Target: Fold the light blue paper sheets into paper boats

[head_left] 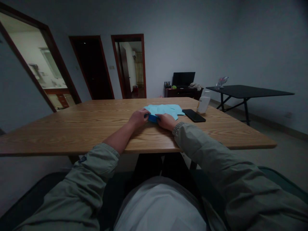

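Between my two hands is a small, flat, dark blue object (pixel 152 118), too small in view to tell its kind. My left hand (pixel 139 118) is closed on its left end, and my right hand (pixel 166 121) grips its right end. Just behind it, light blue sheets (pixel 166 109), paper or thin cloth, lie spread on the wooden table (pixel 96 128). The right hand's fingers are close to the sheets' front edge. Part of the blue object is hidden under my fingers.
Right of the sheets lies a black phone (pixel 193 115), with a translucent white bottle (pixel 203 102) standing behind it. A black folding table (pixel 250 91) is at the right. A television (pixel 183 79) stands on a dark cabinet by the far wall.
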`<state>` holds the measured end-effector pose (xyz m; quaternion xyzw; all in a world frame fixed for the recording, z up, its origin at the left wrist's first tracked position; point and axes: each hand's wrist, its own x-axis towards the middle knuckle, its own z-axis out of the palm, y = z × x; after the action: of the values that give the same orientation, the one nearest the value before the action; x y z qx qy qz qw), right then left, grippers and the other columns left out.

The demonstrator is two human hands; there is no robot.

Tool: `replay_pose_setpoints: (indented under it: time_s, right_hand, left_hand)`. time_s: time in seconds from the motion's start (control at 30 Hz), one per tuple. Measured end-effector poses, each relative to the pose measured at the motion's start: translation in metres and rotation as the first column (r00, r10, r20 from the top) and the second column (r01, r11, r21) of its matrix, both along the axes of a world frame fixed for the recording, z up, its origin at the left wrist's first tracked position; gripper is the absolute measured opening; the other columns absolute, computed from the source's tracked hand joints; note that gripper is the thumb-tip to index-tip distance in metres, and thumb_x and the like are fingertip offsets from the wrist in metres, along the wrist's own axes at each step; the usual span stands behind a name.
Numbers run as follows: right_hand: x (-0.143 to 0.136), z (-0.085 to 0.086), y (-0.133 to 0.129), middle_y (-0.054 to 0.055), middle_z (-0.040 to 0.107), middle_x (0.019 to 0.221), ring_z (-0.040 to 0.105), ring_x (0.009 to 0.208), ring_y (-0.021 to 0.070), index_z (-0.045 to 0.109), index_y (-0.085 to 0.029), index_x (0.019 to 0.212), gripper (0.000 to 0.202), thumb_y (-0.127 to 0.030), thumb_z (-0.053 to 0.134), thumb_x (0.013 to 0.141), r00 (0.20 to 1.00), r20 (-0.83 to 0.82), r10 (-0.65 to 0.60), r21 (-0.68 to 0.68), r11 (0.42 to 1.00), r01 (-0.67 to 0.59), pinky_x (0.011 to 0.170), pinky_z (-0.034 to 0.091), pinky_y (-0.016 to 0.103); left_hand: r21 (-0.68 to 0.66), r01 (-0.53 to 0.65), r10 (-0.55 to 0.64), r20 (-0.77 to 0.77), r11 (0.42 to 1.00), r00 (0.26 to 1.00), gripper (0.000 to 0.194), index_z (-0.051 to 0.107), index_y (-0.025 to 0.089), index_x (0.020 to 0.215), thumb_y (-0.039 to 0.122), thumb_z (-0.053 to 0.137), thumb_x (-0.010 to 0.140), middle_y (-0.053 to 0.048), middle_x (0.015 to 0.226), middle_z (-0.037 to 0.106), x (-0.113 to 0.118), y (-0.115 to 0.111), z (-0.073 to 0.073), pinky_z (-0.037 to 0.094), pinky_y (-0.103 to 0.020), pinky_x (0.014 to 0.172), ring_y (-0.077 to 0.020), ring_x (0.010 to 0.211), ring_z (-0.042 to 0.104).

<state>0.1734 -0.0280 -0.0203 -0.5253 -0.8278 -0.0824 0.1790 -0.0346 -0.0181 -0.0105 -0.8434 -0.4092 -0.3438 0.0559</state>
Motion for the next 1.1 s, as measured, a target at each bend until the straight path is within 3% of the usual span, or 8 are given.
replay_pose_setpoints:
  time_s: [0.17,0.27,0.33,0.43,0.53,0.73,0.93,1.1]
  right_hand:
    - [-0.007,0.011,0.011,0.012,0.072,0.102,0.066,0.091,0.0247,0.07,-0.019,0.109,0.033,-0.022,0.043,0.089,0.967,-0.256,0.007,0.067,0.998,0.011,0.083,0.046,0.031]
    - [-0.009,0.012,0.024,0.009,0.072,0.105,0.065,0.095,0.0221,0.07,-0.017,0.106,0.034,-0.017,0.045,0.084,0.863,-0.503,0.043,0.111,0.994,0.015,0.086,0.046,0.03]
    - [-0.009,0.011,0.032,0.008,0.071,0.105,0.064,0.096,0.02,0.07,-0.016,0.107,0.035,-0.016,0.045,0.083,0.762,-0.646,0.045,0.111,0.993,0.034,0.087,0.046,0.029]
    - [-0.008,0.007,0.038,0.007,0.072,0.1,0.064,0.088,0.0184,0.068,-0.014,0.108,0.036,-0.017,0.044,0.082,0.681,-0.732,0.013,0.064,0.997,0.049,0.082,0.049,0.029]
    - [-0.002,0.004,0.036,0.007,0.072,0.096,0.065,0.085,0.0191,0.067,-0.015,0.11,0.036,-0.014,0.049,0.079,0.767,-0.642,-0.008,0.011,1.0,0.02,0.081,0.05,0.03]
    - [0.008,0.0,0.025,0.013,0.057,0.133,0.052,0.124,0.0236,0.058,-0.017,0.129,0.053,-0.015,0.06,0.076,0.966,-0.242,0.086,-0.023,0.995,-0.095,0.106,0.037,0.034]
    - [0.0,-0.004,0.011,0.015,0.041,0.148,0.044,0.132,0.0299,0.049,-0.021,0.14,0.052,-0.031,0.052,0.088,0.977,0.004,0.212,-0.322,0.926,-0.199,0.11,0.033,0.044]
    - [0.008,-0.009,0.012,0.01,0.048,0.143,0.043,0.132,0.0268,0.052,-0.022,0.137,0.048,-0.032,0.052,0.089,0.968,-0.064,0.241,-0.358,0.9,-0.247,0.11,0.032,0.041]
  left_hand:
    - [0.051,-0.029,0.002,0.473,0.998,0.881,0.074,0.037,0.025,0.142,0.025,0.069,0.076,-0.011,0.139,0.046,0.008,0.006,0.004,0.049,-0.036,0.092,-0.0238,0.118,0.052]
    - [-0.048,-0.008,0.035,0.595,0.999,0.803,0.098,0.02,0.026,0.149,0.028,0.077,0.069,-0.014,0.15,0.033,0.01,0.015,-0.001,0.05,-0.039,0.092,-0.0283,0.13,0.043]
    - [-0.148,0.017,0.072,0.572,0.989,0.817,0.097,0.022,0.022,0.149,0.027,0.076,0.07,-0.016,0.144,0.042,0.009,0.019,-0.005,0.049,-0.039,0.092,-0.0282,0.126,0.048]
    - [-0.22,0.011,0.089,0.441,0.975,0.893,0.066,0.044,0.019,0.139,0.023,0.067,0.077,-0.013,0.128,0.059,0.005,0.019,-0.008,0.048,-0.037,0.094,-0.0253,0.117,0.056]
    - [-0.19,-0.051,0.099,0.254,0.98,0.962,0.038,0.063,0.022,0.122,0.02,0.053,0.085,-0.008,0.121,0.066,0.0,0.016,-0.007,0.045,-0.032,0.097,-0.0227,0.112,0.06]
    - [-0.217,-0.156,0.128,-0.136,0.964,0.982,0.041,0.068,0.025,0.119,0.019,0.05,0.082,-0.006,0.12,0.068,-0.004,0.008,-0.01,0.045,-0.033,0.096,-0.0246,0.108,0.062]
    - [-0.363,-0.036,-0.058,-0.243,0.931,0.968,0.034,0.071,0.029,0.109,0.028,0.059,0.078,-0.002,0.111,0.071,-0.003,-0.003,-0.012,0.045,-0.025,0.09,-0.0206,0.103,0.063]
    - [-0.382,0.002,-0.099,-0.235,0.924,0.967,0.03,0.073,0.026,0.106,0.032,0.057,0.081,-0.003,0.106,0.073,-0.007,-0.005,-0.008,0.045,-0.025,0.083,-0.0197,0.092,0.064]
